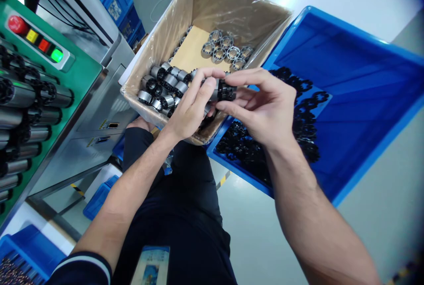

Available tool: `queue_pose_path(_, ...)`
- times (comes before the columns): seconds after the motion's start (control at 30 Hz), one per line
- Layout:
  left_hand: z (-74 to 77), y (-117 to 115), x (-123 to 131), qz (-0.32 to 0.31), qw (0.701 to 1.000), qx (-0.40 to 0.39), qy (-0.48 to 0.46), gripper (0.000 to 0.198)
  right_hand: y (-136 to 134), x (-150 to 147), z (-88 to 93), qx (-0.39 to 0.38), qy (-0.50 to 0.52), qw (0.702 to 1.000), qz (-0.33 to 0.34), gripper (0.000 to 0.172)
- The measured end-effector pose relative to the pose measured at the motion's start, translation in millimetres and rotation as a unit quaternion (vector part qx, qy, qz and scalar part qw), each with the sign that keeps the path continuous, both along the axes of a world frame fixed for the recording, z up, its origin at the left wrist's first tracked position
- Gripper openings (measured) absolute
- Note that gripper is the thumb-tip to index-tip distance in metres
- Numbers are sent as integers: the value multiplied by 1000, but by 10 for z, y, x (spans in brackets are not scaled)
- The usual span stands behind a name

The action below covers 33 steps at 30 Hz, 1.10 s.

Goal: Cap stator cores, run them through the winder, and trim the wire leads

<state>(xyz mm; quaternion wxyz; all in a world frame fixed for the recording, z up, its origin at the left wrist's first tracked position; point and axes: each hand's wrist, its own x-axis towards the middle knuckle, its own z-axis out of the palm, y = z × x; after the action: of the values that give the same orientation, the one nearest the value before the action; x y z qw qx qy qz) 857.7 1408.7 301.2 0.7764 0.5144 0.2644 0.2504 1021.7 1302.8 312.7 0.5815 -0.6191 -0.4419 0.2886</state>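
Both my hands meet in front of me over a cardboard box (198, 6) lined with clear plastic. My left hand (190, 108) is closed on a small metal cylinder part (214, 94), and my right hand (265, 108) pinches a black toothed ring (228, 90) against its end. Several more silver cylinder parts (162, 88) lie in the box's near corner, and a few stand on end (225, 51) farther back on a cardboard sheet. Beside the box, a blue plastic bin (364, 77) holds several black rings (304, 117).
A green machine panel (66, 81) with a red stop button (16, 24) and coloured lights stands at left, with rows of metal cylinders (23, 112) mounted on it. Blue crates sit on the floor at lower left (29, 249) and are stacked at the top (115, 2). My dark-trousered legs are below.
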Motion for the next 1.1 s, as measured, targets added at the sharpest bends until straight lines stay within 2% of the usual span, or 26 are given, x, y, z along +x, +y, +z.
queue_pose_path(0.13,-11,-8,11,10,1000,2,-13,39,13,-6,-29,22,13,999,21,31)
queue_pose_path(0.2,-12,-17,10,13,1000,-2,-24,40,19,15,-55,4,23,1000,15,43)
queue_pose_path(0.3,6,-24,-2,10,1000,4,-25,45,14,58,-80,-40,47,998,11,77)
queue_pose_path(0.33,15,-21,-7,5,1000,10,-16,49,7,66,-80,-48,57,997,17,80)
queue_pose_path(0.5,10,9,-22,-21,999,33,11,54,-41,48,-39,-61,105,991,58,57)
queue_pose_path(0.77,-58,20,7,-11,998,63,-3,41,-60,74,-93,-55,86,993,53,57)
queue_pose_path(0.97,-99,28,-4,-18,998,65,-9,51,-44,58,-56,-37,61,996,45,55)
queue_pose_path(1.1,-116,30,-11,-22,998,61,2,52,-31,42,-12,-29,31,998,40,42)
